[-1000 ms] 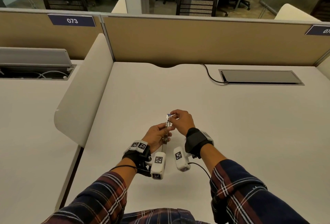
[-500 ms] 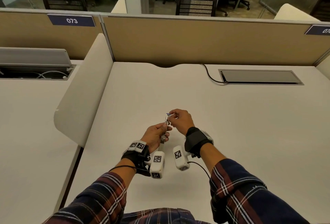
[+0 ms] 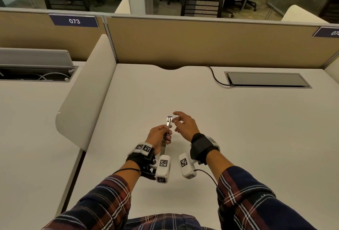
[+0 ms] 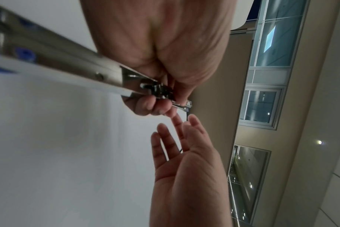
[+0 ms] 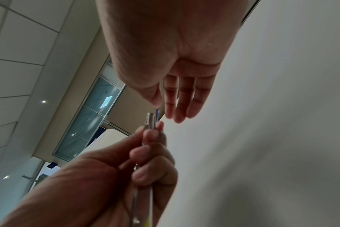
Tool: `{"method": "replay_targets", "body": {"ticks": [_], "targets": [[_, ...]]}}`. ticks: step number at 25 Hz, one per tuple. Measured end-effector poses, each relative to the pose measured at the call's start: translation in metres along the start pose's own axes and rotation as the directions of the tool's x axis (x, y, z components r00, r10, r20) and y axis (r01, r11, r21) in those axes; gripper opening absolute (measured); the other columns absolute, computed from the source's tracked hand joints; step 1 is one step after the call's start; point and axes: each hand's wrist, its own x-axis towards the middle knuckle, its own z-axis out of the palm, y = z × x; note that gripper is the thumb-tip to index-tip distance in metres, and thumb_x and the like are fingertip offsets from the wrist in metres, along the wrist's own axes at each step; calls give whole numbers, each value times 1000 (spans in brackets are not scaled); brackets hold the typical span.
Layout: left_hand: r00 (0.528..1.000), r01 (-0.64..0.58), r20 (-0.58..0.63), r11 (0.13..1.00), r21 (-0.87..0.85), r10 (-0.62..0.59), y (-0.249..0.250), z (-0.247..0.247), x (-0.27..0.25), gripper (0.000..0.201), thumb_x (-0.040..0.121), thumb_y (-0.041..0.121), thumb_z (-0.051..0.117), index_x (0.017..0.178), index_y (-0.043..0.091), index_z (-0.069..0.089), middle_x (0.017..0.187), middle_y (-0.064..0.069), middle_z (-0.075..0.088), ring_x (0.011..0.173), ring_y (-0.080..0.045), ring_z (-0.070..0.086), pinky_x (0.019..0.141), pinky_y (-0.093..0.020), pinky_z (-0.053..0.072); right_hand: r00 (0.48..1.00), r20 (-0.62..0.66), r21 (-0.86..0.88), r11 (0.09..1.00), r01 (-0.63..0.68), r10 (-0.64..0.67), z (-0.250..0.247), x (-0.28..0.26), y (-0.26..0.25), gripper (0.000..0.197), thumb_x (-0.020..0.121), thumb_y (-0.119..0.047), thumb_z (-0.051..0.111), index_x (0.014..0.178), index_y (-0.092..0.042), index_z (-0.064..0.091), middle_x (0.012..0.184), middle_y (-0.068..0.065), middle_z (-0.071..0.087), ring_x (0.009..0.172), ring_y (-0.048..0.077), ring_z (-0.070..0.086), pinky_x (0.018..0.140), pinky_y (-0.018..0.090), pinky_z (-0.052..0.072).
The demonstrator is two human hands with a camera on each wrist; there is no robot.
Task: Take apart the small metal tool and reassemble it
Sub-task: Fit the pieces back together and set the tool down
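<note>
Inside left hand [image 3: 160, 136], metal tool [image 3: 168, 124] midsection hidden; right hand [image 3: 185, 125] empty.

The small metal tool [image 3: 168, 130] gleams like polished steel; the desk [image 3: 238, 138] looks smooth and matt, the partition [image 3: 201, 46] clothy, the sleeves [image 3: 247, 202] woven plaid.

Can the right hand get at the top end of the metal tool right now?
Probably yes. The right hand is open beside the metal tool, whose top end sticks out above the left hand gripping it lower down; nothing lies between.
</note>
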Motion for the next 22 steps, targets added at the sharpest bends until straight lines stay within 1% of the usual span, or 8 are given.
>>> {"method": "replay_targets", "body": {"ticks": [5, 7, 9, 12, 14, 16, 19, 22], "targets": [[998, 39, -43, 998, -56, -41, 4, 0, 1, 17, 94, 12, 43, 96, 6, 59, 72, -10, 54, 50, -16, 45, 45, -23, 39, 992, 114, -109, 994, -33, 45, 0, -14, 17, 56, 80, -1, 56, 131, -23, 49, 110, 1, 65, 72, 21, 62, 81, 36, 53], [996, 63, -47, 989, -134, -70, 6, 0, 2, 13, 92, 11, 46, 93, 4, 57, 76, -12, 55, 52, -19, 47, 49, -26, 43, 978, 205, -171, 985, -6, 41, 2, -22, 22, 70, 75, -6, 66, 137, -27, 41, 121, 0, 62, 73, 22, 63, 83, 37, 55], [994, 69, -66, 978, -198, -84, 8, 0, 3, 11, 90, 8, 48, 93, 1, 55, 81, -14, 57, 57, -23, 51, 54, -31, 49, 951, 308, -201, 979, 35, 29, 5, -31, 25, 89, 70, -19, 77, 144, -29, 29, 129, -5, 55, 75, 19, 63, 80, 34, 54], [993, 76, -71, 963, -257, -98, 8, 0, 5, 11, 92, 5, 46, 95, 0, 55, 86, -16, 59, 66, -29, 58, 59, -36, 58, 940, 340, -157, 987, 45, 12, 8, -36, 28, 105, 65, -32, 83, 148, -30, 18, 130, -12, 48, 84, 16, 60, 76, 25, 48], [995, 77, -43, 968, -240, -90, 8, -2, 5, 16, 94, 1, 43, 103, 1, 55, 88, -16, 60, 69, -29, 60, 61, -36, 60, 951, 309, -72, 997, 9, 14, 7, -34, 26, 102, 68, -29, 82, 148, -26, 19, 131, -11, 47, 86, 17, 59, 77, 25, 48], [996, 83, -6, 981, -175, -86, 8, -3, 5, 19, 94, 2, 44, 106, 1, 58, 92, -16, 62, 70, -28, 60, 62, -35, 59, 962, 273, -2, 1000, -8, 8, 5, -31, 22, 92, 73, -26, 79, 147, -22, 24, 135, -7, 49, 89, 17, 60, 83, 28, 51], [993, 119, 34, 989, -88, -117, 6, -3, 3, 30, 96, 27, 45, 93, 6, 66, 89, -11, 66, 74, -24, 63, 70, -34, 54, 972, 233, 118, 993, -10, -18, 5, -23, 19, 75, 75, -31, 78, 139, -26, 40, 130, -5, 57, 102, 21, 65, 92, 35, 53], [985, 142, 107, 986, -86, -133, 3, -1, 0, 48, 95, 46, 41, 91, 8, 69, 86, -10, 72, 79, -23, 65, 80, -36, 54, 978, 210, 247, 967, -65, 12, 7, -15, 19, 61, 71, -36, 78, 126, -24, 55, 122, 4, 67, 103, 24, 68, 97, 43, 53]]}}
